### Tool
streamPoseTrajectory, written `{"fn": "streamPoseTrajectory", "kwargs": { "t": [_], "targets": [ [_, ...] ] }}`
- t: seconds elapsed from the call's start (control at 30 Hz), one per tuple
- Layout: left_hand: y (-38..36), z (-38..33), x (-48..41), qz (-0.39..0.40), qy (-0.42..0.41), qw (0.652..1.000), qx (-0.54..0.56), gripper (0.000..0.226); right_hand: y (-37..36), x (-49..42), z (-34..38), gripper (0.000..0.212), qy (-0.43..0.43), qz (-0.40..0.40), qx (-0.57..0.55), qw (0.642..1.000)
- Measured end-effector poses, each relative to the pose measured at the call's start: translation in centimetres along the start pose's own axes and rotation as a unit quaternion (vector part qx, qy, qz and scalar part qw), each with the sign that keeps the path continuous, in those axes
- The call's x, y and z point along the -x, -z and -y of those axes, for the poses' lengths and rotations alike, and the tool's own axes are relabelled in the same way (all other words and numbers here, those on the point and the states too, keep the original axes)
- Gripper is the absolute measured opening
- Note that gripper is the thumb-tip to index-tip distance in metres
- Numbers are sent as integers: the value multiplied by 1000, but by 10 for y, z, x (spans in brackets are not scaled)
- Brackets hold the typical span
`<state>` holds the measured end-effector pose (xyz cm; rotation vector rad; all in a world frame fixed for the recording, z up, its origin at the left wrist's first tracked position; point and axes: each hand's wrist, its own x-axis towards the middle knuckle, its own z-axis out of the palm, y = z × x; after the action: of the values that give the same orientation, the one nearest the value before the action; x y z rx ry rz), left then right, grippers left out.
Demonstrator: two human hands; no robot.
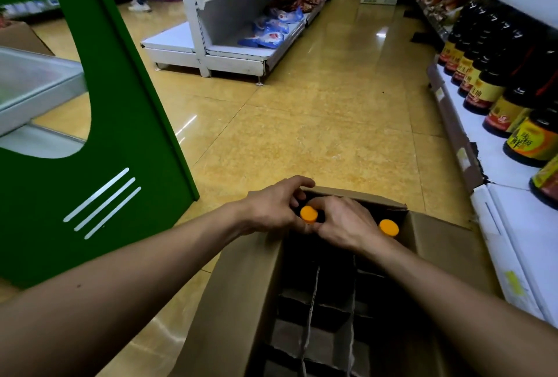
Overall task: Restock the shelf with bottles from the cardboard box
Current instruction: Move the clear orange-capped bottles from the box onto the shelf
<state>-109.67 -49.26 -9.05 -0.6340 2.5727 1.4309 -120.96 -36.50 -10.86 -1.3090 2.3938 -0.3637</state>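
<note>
We see orange caps (308,214) in a brown cardboard box (241,286), a green panel (120,135) with three white stripes at left, yellow-tan floor tiles (317,135), and dark bottles (495,90) with yellow-red labels on a white shelf (507,225) at right.

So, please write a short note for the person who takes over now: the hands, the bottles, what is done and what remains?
Left hand and right hand: both in the far end of the cardboard box, around the orange-capped bottle; a firm grip cannot be confirmed.
Second capped bottle stands beside it.
Near divider cells look empty.
Shelf on the right holds a row of dark bottles.
Left: lift out both and shelve them.
</note>
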Motion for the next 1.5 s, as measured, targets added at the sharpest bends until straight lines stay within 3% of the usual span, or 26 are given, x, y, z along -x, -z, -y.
{"fn": "streamPoseTrajectory", "kwargs": {
  "t": [0.13,0.27,0.67,0.97,1.1,1.2,1.33,1.5],
  "targets": [
    [0,5,3,-11,-5,1000,27,88,16,9,4,34,17,-38,-50,998],
    [4,4,5,0,-23,997,71,77,45,14,10,20,32,-96,-128,987],
    [6,-10,8,39,-82,989,120,79,77,38,21,11,107,-187,-337,916],
    [0,-23,11,83,-69,983,147,89,94,42,21,30,160,-198,-516,818],
    [-8,-29,13,83,-79,976,187,66,96,41,22,39,158,-182,-584,775],
    [-25,-27,11,23,-95,972,213,64,99,41,23,34,163,-185,-546,801],
    [-42,-29,6,-86,-118,960,239,70,95,42,28,32,134,-205,-418,875],
    [-47,-41,2,-179,-136,942,250,62,73,49,26,78,70,-213,-381,897]
  ]
}}
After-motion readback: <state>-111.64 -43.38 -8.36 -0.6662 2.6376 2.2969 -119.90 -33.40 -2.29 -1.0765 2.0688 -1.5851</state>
